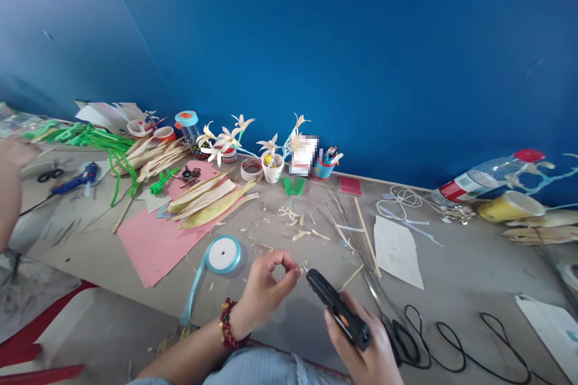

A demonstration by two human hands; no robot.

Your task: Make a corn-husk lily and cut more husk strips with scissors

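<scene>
My left hand (271, 283), with a beaded bracelet (229, 322) at its wrist, pinches a small yellowish-green piece (304, 264) between thumb and forefinger. Wrapped round a black glue gun (336, 307) is my right hand (361, 343); the gun's metal tip touches or nearly touches the small piece. A roll of light blue ribbon (238, 252) lies to the left of my left hand, its loose end trailing toward the table's front edge. Pale husk scraps (301, 234) are scattered beyond my hands.
Pink paper (153, 246) and dried husks (208, 204) lie at left. A paper cup (273, 169) and husk flowers stand by the wall. Wires, white paper (397, 252), black scissors (405, 340) and a black cord (451, 346) lie at right. Another person's arm (11, 192) shows at far left.
</scene>
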